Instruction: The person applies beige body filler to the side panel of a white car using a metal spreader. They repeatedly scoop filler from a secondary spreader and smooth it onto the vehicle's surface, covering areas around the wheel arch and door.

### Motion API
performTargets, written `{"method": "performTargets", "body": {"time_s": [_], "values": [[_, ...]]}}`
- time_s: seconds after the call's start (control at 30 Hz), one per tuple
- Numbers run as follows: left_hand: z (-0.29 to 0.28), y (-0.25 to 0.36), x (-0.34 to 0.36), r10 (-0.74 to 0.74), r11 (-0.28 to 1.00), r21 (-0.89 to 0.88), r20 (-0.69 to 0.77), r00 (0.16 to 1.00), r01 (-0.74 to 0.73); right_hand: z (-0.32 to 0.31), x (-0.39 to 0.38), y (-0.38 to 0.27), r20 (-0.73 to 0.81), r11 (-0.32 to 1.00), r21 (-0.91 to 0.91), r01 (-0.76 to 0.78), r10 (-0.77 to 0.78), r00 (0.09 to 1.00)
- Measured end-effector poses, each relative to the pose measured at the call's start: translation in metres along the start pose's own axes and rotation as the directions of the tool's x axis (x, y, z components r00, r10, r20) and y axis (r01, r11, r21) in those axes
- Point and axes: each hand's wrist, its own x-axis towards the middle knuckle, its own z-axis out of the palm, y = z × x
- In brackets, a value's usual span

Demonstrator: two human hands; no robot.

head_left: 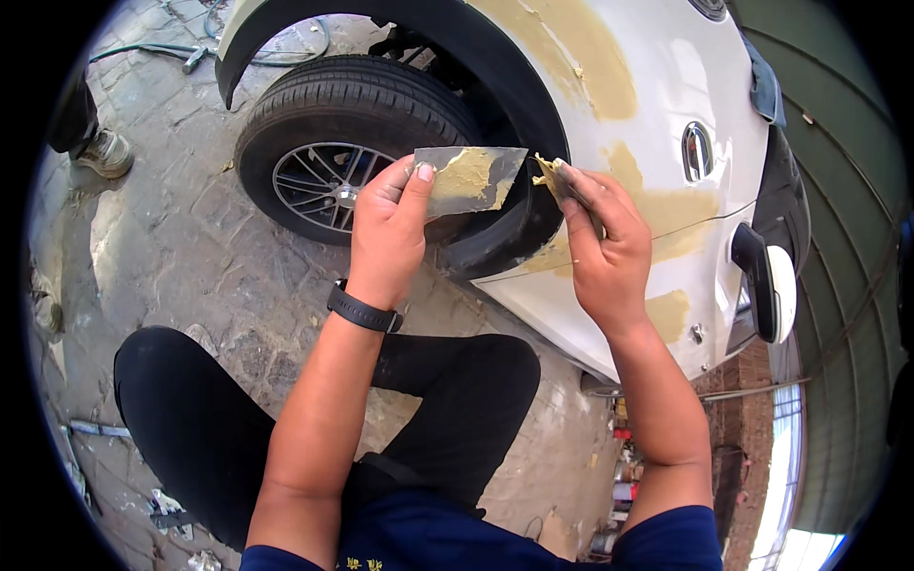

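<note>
My left hand [392, 214] pinches one end of a flat grey metal plate [446, 201], thumb on top. Yellowish body filler [468, 173] is smeared across the plate's face. Close to its right end, my right hand [609, 238] grips a thin putty knife [552, 181] with filler along its edge. A small gap shows between the two tools. Behind them stands a white car [657, 67], its wheel arch and front panel coated with patches of yellow filler [609, 67]. The hand-held part of the knife is mostly hidden by my fingers.
A car tyre [357, 90] with a silver rim sits left of the panel. The white side mirror [781, 293] juts out at right. A hose [143, 48] lies on the stone floor at upper left. Another person's shoe [107, 155] is at far left. Several cans [624, 492] stand low right.
</note>
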Motion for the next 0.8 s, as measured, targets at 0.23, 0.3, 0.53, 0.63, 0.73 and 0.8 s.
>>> {"method": "performTargets", "body": {"time_s": [0.23, 0.3, 0.53, 0.63, 0.73, 0.8], "values": [[0.018, 0.001, -0.015, 0.202, 0.957, 0.196, 0.072, 0.977, -0.212, 0.036, -0.009, 0.012, 0.006, 0.998, 0.035, -0.044, 0.044, 0.999], [0.014, 0.001, -0.014, 0.166, 0.974, 0.153, 0.037, 0.985, -0.17, 0.046, -0.013, 0.012, 0.03, 0.998, 0.056, -0.023, 0.022, 0.999], [0.002, -0.024, -0.008, 0.179, 0.961, 0.238, -0.135, 0.975, -0.143, 0.029, -0.008, 0.023, 0.396, 0.959, -0.137, 0.249, -0.177, 0.901], [-0.012, -0.012, 0.008, 0.257, 0.932, 0.313, -0.22, 0.941, -0.182, 0.009, 0.043, 0.006, 0.383, 0.841, -0.267, 0.47, -0.355, 0.853], [-0.027, -0.018, 0.012, 0.17, 0.96, 0.259, -0.249, 0.954, -0.103, -0.007, 0.136, -0.019, 0.349, 0.476, -0.586, 0.655, -0.581, 0.735], [-0.025, -0.022, 0.013, 0.173, 0.959, 0.262, -0.227, 0.958, -0.111, -0.006, 0.188, -0.018, 0.452, 0.227, -0.646, 0.729, -0.656, 0.605]]}}
